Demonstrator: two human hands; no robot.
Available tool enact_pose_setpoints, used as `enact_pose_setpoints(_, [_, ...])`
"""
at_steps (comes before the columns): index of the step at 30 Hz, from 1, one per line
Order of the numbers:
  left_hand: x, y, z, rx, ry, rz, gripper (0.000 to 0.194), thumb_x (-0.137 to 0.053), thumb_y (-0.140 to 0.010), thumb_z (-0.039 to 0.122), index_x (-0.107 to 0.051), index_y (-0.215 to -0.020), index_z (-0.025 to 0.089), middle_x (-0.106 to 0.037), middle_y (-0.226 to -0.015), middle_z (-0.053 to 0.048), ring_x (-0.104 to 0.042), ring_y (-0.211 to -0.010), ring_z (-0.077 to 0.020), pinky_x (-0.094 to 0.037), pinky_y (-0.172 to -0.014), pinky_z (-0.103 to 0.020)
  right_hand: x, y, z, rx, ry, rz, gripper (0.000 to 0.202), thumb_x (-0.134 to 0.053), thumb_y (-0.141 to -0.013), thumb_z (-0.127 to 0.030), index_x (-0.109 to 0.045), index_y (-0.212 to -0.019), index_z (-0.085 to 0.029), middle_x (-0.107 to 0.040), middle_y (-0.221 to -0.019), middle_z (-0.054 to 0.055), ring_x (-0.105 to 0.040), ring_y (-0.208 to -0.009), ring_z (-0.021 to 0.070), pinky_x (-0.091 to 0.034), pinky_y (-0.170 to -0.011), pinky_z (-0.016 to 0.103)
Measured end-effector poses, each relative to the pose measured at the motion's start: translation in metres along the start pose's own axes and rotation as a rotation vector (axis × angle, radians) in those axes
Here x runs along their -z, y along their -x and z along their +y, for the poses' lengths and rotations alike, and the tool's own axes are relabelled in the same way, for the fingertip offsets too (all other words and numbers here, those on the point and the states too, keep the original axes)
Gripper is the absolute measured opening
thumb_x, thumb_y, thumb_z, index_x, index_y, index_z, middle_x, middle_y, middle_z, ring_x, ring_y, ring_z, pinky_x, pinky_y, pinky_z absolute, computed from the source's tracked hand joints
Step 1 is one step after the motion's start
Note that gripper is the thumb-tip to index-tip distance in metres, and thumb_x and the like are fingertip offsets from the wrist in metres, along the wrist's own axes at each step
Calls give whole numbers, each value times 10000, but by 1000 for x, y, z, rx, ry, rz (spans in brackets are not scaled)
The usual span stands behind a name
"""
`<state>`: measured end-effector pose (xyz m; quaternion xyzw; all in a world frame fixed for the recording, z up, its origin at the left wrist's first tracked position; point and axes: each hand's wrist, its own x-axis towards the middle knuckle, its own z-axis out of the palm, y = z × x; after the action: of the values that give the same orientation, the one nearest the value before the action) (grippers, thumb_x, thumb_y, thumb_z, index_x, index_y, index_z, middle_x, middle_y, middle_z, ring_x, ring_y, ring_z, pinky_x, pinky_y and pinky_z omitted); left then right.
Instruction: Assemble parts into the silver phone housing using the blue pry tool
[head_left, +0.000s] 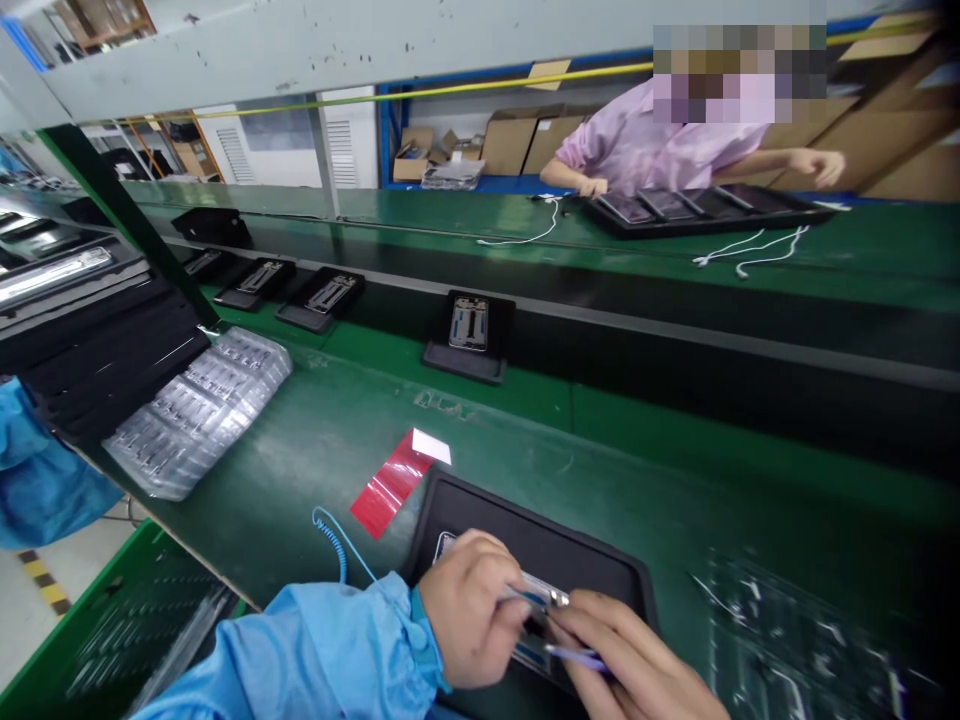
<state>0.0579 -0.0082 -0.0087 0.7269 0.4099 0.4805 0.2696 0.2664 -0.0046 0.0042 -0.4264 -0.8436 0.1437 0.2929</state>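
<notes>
In front of me a phone housing [541, 582] with blue strips lies in a black tray [600, 555], partly covered by both hands. My left hand [480, 605], coming out of a light blue sleeve, is pinched closed over the housing. What its fingertips hold is too blurred to name. My right hand [637, 655] is closed round a thin purple tool [576, 657], close to the left fingertips. Beyond the tray's left corner a red film strip [391, 485] with a white end lies on the green bench.
Clear plastic trays lie at left [199, 415] and right [802, 640]. A coiled blue cord [331, 545] runs by my sleeve. Several phone housings in black holders [469, 335] line the far edge. Across the belt [675, 340], a person in pink [652, 135] works.
</notes>
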Motion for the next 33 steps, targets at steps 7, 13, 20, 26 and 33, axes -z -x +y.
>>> enact_pose_setpoints(7, [7, 0, -14, 54, -248, -104, 282, -540, -800, 106, -514, -1072, 179, -603, -998, -102, -554, -1026, -282, -517, -887, -471, -9, -8, 19, 206, 320, -90, 210, -527, -888, -244, -713, -987, -239, -752, -1021, 55, -731, -840, 191, -587, -739, 283])
enact_pose_setpoints(13, [7, 0, -15, 128, -258, -169, 345, -561, -759, 87, -509, -1088, 176, -603, -1007, -101, -550, -1021, -279, -523, -879, -459, -21, -14, 20, 262, 412, -128, 254, -446, -904, -163, -675, -1014, -162, -734, -1019, 103, -719, -809, 200, -577, -722, 322])
enact_pose_setpoints(20, [6, -2, -16, 147, -254, -186, 369, -566, -756, 91, -507, -1110, 176, -595, -1008, -99, -545, -1016, -274, -522, -877, -454, -25, -16, 21, 212, 386, -162, 221, -418, -944, -182, -634, -993, -179, -705, -973, 79, -692, -714, 162, -549, -652, 289])
enact_pose_setpoints(26, [7, -2, -15, 160, -271, -215, 385, -578, -747, 99, -510, -1118, 174, -594, -1026, -96, -537, -1030, -273, -513, -892, -445, -30, -16, 19, 148, 375, -161, 225, -405, -965, -209, -629, -977, -185, -692, -977, 64, -675, -702, 147, -539, -639, 279])
enact_pose_setpoints(33, [8, -4, -10, 169, -308, -240, 319, -561, -799, 148, -521, -1114, 172, -601, -1045, -98, -535, -1045, -273, -503, -911, -447, -33, -1, 14, 164, 483, -117, 268, -411, -937, -161, -650, -1054, -191, -698, -1063, 77, -690, -792, 180, -545, -712, 320])
